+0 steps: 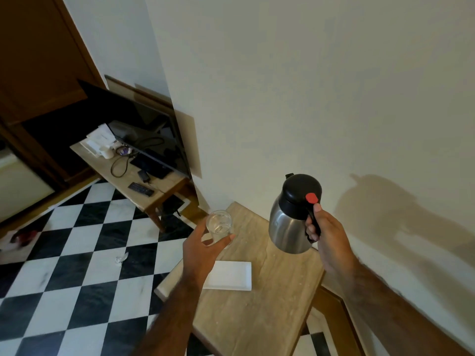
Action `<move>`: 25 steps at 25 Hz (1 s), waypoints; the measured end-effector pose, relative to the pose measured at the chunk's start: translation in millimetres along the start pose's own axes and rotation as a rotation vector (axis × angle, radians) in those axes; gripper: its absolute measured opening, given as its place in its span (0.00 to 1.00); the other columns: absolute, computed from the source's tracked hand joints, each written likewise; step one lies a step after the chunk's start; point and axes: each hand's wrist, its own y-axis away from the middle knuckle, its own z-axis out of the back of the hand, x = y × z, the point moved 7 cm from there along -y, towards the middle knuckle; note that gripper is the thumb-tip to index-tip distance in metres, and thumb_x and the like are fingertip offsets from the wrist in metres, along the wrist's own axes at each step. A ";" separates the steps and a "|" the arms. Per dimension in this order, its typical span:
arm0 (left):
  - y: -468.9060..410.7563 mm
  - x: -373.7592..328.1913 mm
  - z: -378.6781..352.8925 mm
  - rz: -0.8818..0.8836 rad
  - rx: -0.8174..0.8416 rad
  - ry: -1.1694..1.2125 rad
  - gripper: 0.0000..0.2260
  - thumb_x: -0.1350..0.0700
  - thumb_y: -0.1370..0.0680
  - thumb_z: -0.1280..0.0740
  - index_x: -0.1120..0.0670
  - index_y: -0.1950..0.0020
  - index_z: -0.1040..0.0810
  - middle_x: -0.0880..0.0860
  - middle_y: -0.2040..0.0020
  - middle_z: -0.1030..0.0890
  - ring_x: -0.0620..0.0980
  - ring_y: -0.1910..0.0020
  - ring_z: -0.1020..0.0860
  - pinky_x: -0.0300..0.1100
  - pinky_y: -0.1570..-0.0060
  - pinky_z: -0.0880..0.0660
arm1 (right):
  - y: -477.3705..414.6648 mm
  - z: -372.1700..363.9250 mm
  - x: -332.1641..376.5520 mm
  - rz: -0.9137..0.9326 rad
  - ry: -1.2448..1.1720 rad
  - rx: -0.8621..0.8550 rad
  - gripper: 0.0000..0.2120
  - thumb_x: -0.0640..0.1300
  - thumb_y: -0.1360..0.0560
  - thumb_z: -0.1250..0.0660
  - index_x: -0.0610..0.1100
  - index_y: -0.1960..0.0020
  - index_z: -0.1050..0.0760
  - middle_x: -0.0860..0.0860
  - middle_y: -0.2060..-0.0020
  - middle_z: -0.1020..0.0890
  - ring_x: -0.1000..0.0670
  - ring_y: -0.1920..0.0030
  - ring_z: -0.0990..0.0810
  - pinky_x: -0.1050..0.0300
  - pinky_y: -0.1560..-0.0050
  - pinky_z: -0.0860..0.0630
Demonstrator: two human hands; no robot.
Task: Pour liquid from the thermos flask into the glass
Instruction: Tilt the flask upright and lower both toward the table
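A steel thermos flask (288, 227) with a black lid and a red button hangs upright above the small wooden table (270, 304). My right hand (326, 232) grips its black handle, thumb just below the red button. To its left, my left hand (203, 250) holds a clear glass (219, 224) upright in the air over the table's left edge. A gap separates the glass and the flask. I cannot tell whether the glass holds any liquid.
A white rectangular tray (231, 276) lies on the table below my left wrist. The white wall runs close behind and to the right. Farther left stands a low desk (123, 176) with a television, cables and a remote. The floor is black-and-white checkered tile.
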 end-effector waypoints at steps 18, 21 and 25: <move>-54.4 258.6 -99.7 0.165 0.049 -0.266 0.29 0.49 0.27 0.20 0.49 0.28 0.25 0.46 0.34 0.18 0.38 0.44 0.20 0.19 0.46 0.31 | -62.9 29.1 -270.6 -0.147 -0.169 -0.028 0.17 0.58 0.18 0.39 0.53 0.57 0.17 0.52 0.68 0.22 0.52 0.65 0.27 0.50 0.49 0.32; -58.7 290.7 -113.7 0.143 0.061 -0.316 0.29 0.50 0.28 0.19 0.52 0.29 0.22 0.51 0.35 0.17 0.46 0.41 0.21 0.13 0.55 0.33 | -72.7 24.5 -300.8 -0.153 -0.154 0.000 0.17 0.59 0.19 0.40 0.54 0.57 0.17 0.52 0.67 0.22 0.51 0.63 0.28 0.50 0.49 0.33; -62.8 326.9 -125.9 0.149 0.082 -0.288 0.31 0.53 0.30 0.17 0.51 0.29 0.23 0.51 0.33 0.18 0.49 0.36 0.20 0.33 0.44 0.21 | -80.8 19.9 -332.6 -0.169 -0.176 -0.012 0.16 0.58 0.19 0.39 0.50 0.55 0.18 0.50 0.65 0.23 0.50 0.62 0.28 0.50 0.51 0.32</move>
